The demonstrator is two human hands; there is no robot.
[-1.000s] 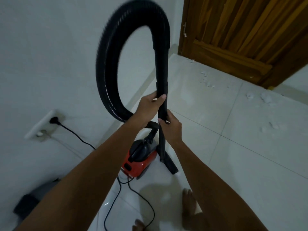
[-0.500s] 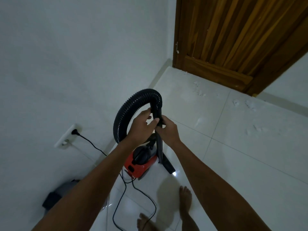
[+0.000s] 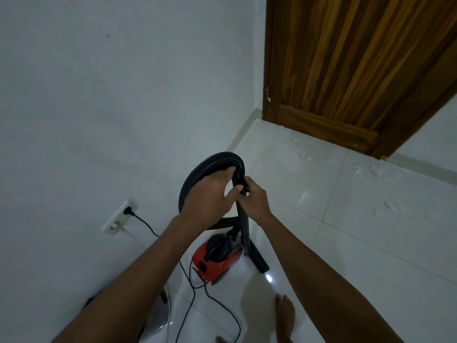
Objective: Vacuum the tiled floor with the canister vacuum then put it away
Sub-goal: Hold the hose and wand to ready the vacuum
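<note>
I am gripping the hose (image 3: 197,174) with my left hand (image 3: 212,194) and the wand (image 3: 243,219) with my right hand (image 3: 254,199), pushing straight, not twisting.

A room in a home — glossy white floor tiles (image 3: 371,243) meet a plain white painted wall (image 3: 123,95), and a brown varnished wooden door (image 3: 358,70) stands in the corner. A white wall socket (image 3: 118,217) low on the wall takes a black plug, a small red canister vacuum cleaner (image 3: 217,262) sits on the tiles, and a bare foot (image 3: 285,315) shows — domestic, lived-in.
</note>
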